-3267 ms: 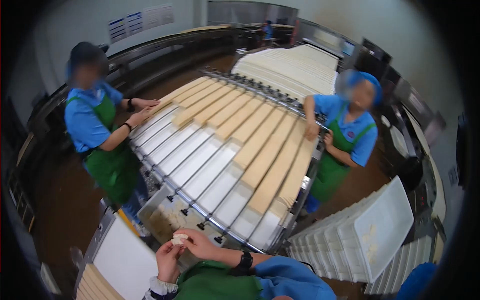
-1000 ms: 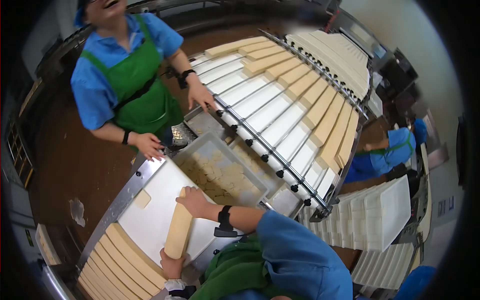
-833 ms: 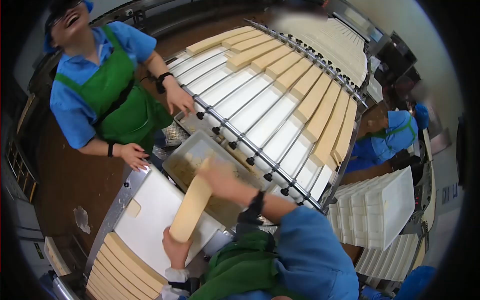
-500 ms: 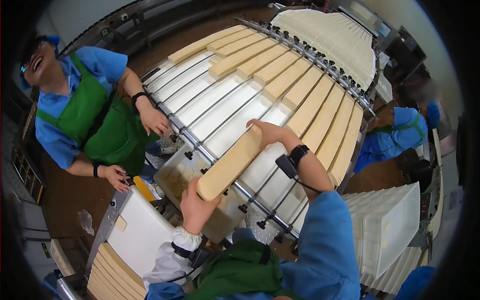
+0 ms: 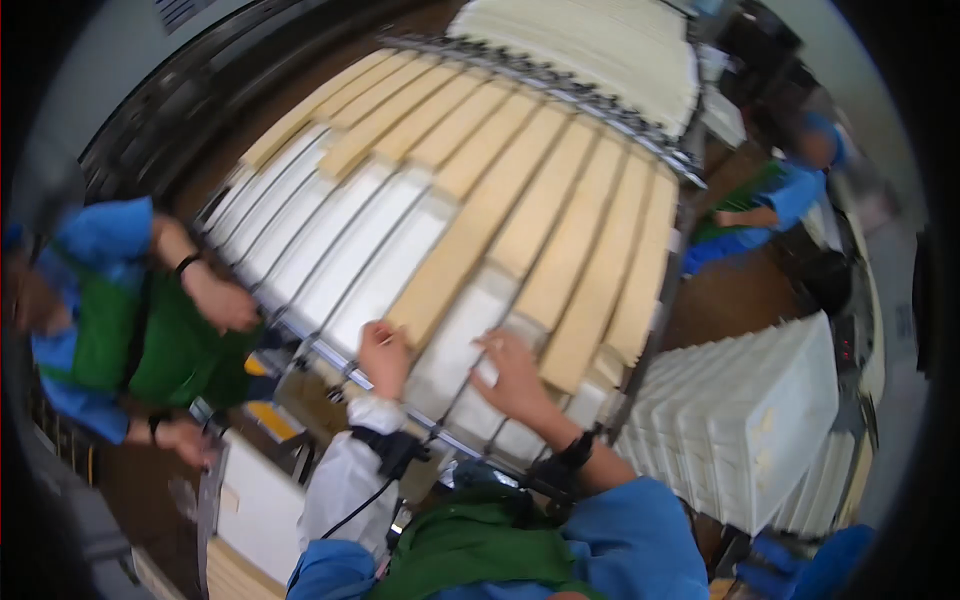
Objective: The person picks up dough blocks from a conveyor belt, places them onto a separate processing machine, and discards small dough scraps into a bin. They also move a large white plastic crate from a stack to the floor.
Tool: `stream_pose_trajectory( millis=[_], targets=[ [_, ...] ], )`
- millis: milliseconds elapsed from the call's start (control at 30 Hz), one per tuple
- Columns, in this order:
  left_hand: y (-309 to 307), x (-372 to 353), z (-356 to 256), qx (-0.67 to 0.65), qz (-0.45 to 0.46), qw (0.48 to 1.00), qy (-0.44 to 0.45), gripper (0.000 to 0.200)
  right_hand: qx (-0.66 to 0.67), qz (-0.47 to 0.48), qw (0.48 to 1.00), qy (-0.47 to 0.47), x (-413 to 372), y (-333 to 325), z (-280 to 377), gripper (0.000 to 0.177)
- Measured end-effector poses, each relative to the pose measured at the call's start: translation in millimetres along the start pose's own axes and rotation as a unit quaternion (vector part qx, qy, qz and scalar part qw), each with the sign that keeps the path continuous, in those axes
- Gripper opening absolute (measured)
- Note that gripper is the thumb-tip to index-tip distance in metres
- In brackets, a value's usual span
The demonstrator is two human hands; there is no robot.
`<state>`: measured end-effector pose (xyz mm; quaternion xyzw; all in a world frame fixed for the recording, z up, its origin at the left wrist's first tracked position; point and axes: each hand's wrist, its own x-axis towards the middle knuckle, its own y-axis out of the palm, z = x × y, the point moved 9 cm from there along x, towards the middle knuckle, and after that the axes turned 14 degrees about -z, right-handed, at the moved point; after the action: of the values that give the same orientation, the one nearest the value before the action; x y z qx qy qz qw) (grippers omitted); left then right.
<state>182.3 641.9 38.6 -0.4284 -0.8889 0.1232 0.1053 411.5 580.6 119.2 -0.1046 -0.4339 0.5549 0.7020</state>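
A long pale cream block lies flat in one lane of the white conveyor surface, in line with another block beyond it. My left hand, in a white sleeve, is at its near left corner with the fingers curled together; whether anything small is in them is blurred. Over the lanes to the right is my right hand, fingers apart and holding nothing I can see. Thin metal rods divide the lanes. More cream blocks lie side by side to the right.
A co-worker in a green apron stands at the left, hands near the machine's edge. Another person is at the right. Stacked white trays stand at lower right. More blocks lie by a white board at lower left.
The block that both hands held up over the near rail now lies in a lane. My right hand has let go and drawn nearer. The view has shifted.
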Motion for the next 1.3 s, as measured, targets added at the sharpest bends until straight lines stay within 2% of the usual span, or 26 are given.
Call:
stream_pose_trajectory(
  millis=[33,67,100,167,200,267,333,400,467,567,600,633,667,700,733,767,800,867,900,1000,1033,1167,1300],
  targets=[
    [0,4,18,-0.016,-0.008,1.0,0.009,0.016,0.028,0.002,0.999,0.019,-17,-2,-3,0.043],
    [5,7,40,-0.033,0.022,0.999,-0.036,0.015,0.052,0.0,0.998,0.039,-34,-5,-4,0.041],
    [7,7,45,-0.104,0.029,0.992,-0.068,0.013,0.06,-0.014,0.996,0.062,-47,-11,-1,0.04],
    [2,8,56,-0.037,0.067,0.991,-0.111,0.017,0.061,-0.022,0.994,0.087,-65,-20,8,0.037],
    [-1,6,55,0.008,0.081,0.989,-0.125,0.02,0.054,-0.015,0.994,0.089,-70,-22,12,0.036],
    [-24,-16,4,0.0,0.068,0.983,-0.17,0.026,0.064,-0.007,0.995,0.081,-75,-27,20,0.036],
    [-49,-10,1,0.044,0.062,0.997,-0.025,0.03,0.07,-0.006,0.995,0.07,-74,-33,25,0.035],
    [-87,-28,-17,0.008,0.085,0.994,-0.072,0.033,0.073,-0.013,0.995,0.061,-75,-41,30,0.035],
    [-135,-36,-21,-0.019,0.038,0.998,-0.035,0.032,0.068,-0.011,0.996,0.062,-78,-45,28,0.036],
    [-188,-36,22,-0.175,-0.016,0.979,-0.104,0.036,0.055,-0.013,0.996,0.071,-88,-43,24,0.039],
    [-202,-41,10,-0.091,-0.015,0.995,-0.033,0.041,0.059,-0.013,0.997,0.058,-92,-37,22,0.041],
    [-209,-33,51,-0.053,0.011,0.998,0.015,0.043,0.112,0.006,0.99,0.082,-89,-43,30,0.042],
    [-220,-60,-5,0.079,-0.008,0.997,0.007,0.048,0.092,0.02,0.994,0.056,-93,-32,29,0.043],
    [-231,-66,-2,0.137,-0.026,0.99,-0.018,0.055,0.084,0.047,0.994,0.044,-93,-27,38,0.043],
    [-239,-72,-21,0.174,-0.044,0.983,0.029,0.061,0.098,0.034,0.995,0.015,-98,-18,40,0.046],
    [-239,-75,-14,0.132,-0.017,0.991,-0.001,0.062,0.102,0.082,0.991,0.009,-99,-3,41,0.051],
    [-244,-76,-2,0.184,-0.055,0.979,0.071,0.062,0.09,0.123,0.988,0.012,-102,7,43,0.057],
    [-258,-94,-15,0.168,-0.1,0.978,0.078,0.06,0.097,0.168,0.981,-0.021,-104,27,61,0.057],
    [-260,-98,-9,0.158,-0.088,0.981,0.075,0.058,0.094,0.181,0.978,-0.03,-102,37,67,0.058],
    [-273,-117,9,0.156,-0.088,0.984,-0.012,0.058,0.015,0.285,0.954,-0.095,-109,78,81,0.064],
    [-287,-125,11,0.153,-0.101,0.983,-0.016,0.057,0.011,0.312,0.945,-0.095,-108,81,93,0.061],
    [-326,-153,26,0.149,-0.111,0.981,-0.052,0.052,0.002,0.222,0.965,-0.137,-100,82,119,0.063],
    [-358,-176,58,0.165,-0.127,0.974,-0.086,0.05,0.009,0.268,0.949,-0.164,-121,104,159,0.065]
  ],
)
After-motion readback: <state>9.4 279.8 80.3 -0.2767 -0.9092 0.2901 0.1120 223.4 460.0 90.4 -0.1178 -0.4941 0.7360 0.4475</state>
